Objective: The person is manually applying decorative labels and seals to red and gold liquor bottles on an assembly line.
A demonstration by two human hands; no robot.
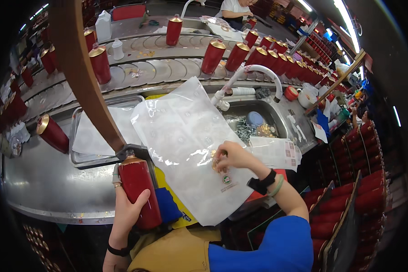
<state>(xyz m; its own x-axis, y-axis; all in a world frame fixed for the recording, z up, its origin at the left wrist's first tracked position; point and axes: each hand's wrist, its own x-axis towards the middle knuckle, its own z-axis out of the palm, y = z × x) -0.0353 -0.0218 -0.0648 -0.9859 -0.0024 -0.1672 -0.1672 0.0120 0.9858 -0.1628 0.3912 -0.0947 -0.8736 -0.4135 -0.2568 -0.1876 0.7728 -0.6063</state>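
Observation:
A dark red bottle (141, 192) with a gold shoulder stands slightly tilted in front of me. My left hand (128, 206) wraps around its lower side, with the thumb across the front. The bottle's top meets a dark bracket (132, 152) at the lower end of a brown post. To the right lies a large glossy white decal sheet (181, 131) with faint repeated prints and a small green-and-red emblem. Over that sheet my right hand (233, 156) has its fingers bent together at a small gold decal (215, 162). Whether the decal is lifted off the sheet cannot be seen.
Behind the sheet is a sink (276, 113) with water and a blue round item, under a white curved faucet (258, 68). Red bottles line a slatted conveyor (163, 70). A metal tray (79, 156) with paper sits left. Another person (235, 11) works across the conveyor.

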